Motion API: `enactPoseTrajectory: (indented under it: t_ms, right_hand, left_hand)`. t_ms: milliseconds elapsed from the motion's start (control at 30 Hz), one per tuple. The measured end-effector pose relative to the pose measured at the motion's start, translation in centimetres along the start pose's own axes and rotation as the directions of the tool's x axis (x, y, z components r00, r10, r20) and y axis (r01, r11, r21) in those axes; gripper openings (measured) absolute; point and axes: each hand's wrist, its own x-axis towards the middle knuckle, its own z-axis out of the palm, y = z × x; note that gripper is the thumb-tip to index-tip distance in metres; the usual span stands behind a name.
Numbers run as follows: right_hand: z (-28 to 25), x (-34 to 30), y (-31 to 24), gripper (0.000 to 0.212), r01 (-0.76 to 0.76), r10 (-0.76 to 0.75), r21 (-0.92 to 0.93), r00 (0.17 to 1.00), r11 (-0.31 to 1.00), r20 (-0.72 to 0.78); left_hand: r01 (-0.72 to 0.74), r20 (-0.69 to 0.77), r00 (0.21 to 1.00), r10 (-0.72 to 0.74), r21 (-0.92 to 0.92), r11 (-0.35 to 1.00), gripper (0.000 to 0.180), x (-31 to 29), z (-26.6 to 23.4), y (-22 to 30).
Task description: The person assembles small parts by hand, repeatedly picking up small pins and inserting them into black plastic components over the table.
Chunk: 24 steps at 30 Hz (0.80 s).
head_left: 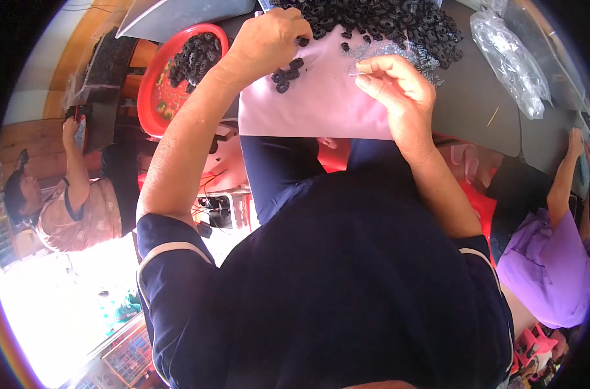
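My left hand (272, 37) reaches over the far side of the pink cloth (327, 113), its fingers closed on a small black plastic part (302, 41). A few loose black parts (287, 74) lie on the cloth just below that hand. To the right, my right hand (402, 87) pinches a small shiny spring (355, 74) between thumb and forefinger. Beyond it spreads a heap of small metal springs (408, 55), partly hidden by the fingers. A large pile of black plastic parts (372, 18) covers the far end of the cloth.
A red basin (151, 104) at the left holds more black parts (197, 58). A clear plastic bag (509, 61) lies on the grey table (460, 110) at the right. One person (74, 207) sits at far left, another in purple (551, 266) at far right.
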Motion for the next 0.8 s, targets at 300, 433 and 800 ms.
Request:
enactPoseTrajectory:
  t_ms: [300, 433, 800]
  right_hand:
    - [-0.1, 0.5, -1.9, 0.011, -0.045, 0.054, -0.053, 0.981, 0.998, 0.185]
    - [-0.8, 0.8, -0.2, 0.01, -0.017, 0.048, -0.194, 0.986, 0.981, 0.159]
    - [-1.2, 1.6, 0.4, 0.011, -0.052, 0.062, -0.105, 0.994, 0.993, 0.091]
  left_hand:
    - [-0.147, -0.045, 0.986, 0.158, 0.177, 0.973, 0.015, 0.3, 1.2, -0.6]
    - [-0.134, -0.075, 0.983, 0.166, 0.322, 0.937, 0.01, 0.5, 2.4, -0.3]
    - [-0.156, -0.087, 0.978, 0.188, 0.291, 0.944, 0.009, 0.5, 2.7, 2.2]
